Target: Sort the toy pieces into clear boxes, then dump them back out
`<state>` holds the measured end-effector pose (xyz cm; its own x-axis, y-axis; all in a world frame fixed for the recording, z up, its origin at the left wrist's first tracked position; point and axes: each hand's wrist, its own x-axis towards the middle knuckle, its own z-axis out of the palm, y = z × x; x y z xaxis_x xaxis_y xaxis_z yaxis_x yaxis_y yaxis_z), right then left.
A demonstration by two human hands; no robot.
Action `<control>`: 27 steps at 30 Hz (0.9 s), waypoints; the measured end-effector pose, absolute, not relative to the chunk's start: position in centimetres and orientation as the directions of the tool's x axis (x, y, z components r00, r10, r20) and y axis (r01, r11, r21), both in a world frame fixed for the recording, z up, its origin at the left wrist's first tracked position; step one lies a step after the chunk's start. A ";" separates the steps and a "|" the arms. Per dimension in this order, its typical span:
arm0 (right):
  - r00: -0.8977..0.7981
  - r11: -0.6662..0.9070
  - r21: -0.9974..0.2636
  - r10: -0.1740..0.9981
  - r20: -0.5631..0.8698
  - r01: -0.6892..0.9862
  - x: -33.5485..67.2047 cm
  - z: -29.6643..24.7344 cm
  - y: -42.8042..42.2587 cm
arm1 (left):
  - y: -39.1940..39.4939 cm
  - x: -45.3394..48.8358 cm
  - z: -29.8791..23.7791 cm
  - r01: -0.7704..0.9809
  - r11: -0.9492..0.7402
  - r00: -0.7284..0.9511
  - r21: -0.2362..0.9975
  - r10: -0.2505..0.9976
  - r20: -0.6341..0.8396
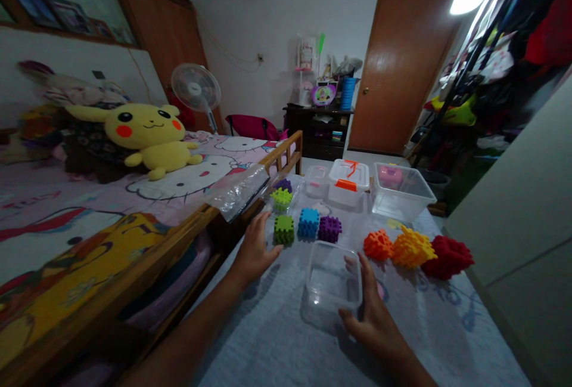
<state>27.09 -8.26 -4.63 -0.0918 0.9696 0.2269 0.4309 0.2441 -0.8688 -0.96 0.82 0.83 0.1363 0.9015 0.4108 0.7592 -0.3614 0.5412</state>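
Observation:
My right hand (370,309) is wrapped round the right side of a small clear plastic box (331,282) that rests on the grey cloth, thumb on its near edge and fingers on its far rim. My left hand (255,247) lies open on the cloth, fingers stretched toward a green block cube (284,229). Beside the green cube stand a blue cube (308,223) and a purple cube (329,229). Behind them are a lime cube (281,197) and a dark purple cube (284,185). To the right lie orange (378,244), yellow (412,247) and red (448,256) block clusters.
At the far end stand a white box with an orange latch (348,182), a small clear tub (317,180) and a large clear bin (401,191) holding something pink. A wooden bed frame (179,235) with a yellow plush (149,136) and a plastic bag (239,190) runs along the left.

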 end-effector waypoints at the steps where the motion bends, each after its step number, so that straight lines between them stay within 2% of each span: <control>1: -0.101 0.251 -0.859 0.968 0.230 0.446 27.1 -4.7 -8.2 | 2.0 -1.5 0.5 0.763 -0.363 0.179 0.535 0.914 0.365; 8: -0.123 0.275 -0.841 0.961 0.246 0.466 27.3 -5.2 -8.1 | 6.4 -1.4 2.1 0.785 -0.477 0.463 0.396 0.876 0.137; 13: -0.134 0.258 -0.868 0.966 0.221 0.424 27.4 -5.1 -8.2 | 7.9 0.3 3.8 0.848 -0.477 0.488 0.231 0.873 0.010; 17: -0.124 0.248 -0.884 0.968 0.216 0.397 27.3 -5.0 -8.2 | 8.0 1.2 3.9 0.884 -0.454 0.457 0.111 0.890 -0.001; 27: -0.120 0.225 -0.889 0.974 0.193 0.399 27.3 -4.8 -8.2 | 7.8 1.4 3.2 0.896 -0.423 0.429 0.135 0.903 -0.015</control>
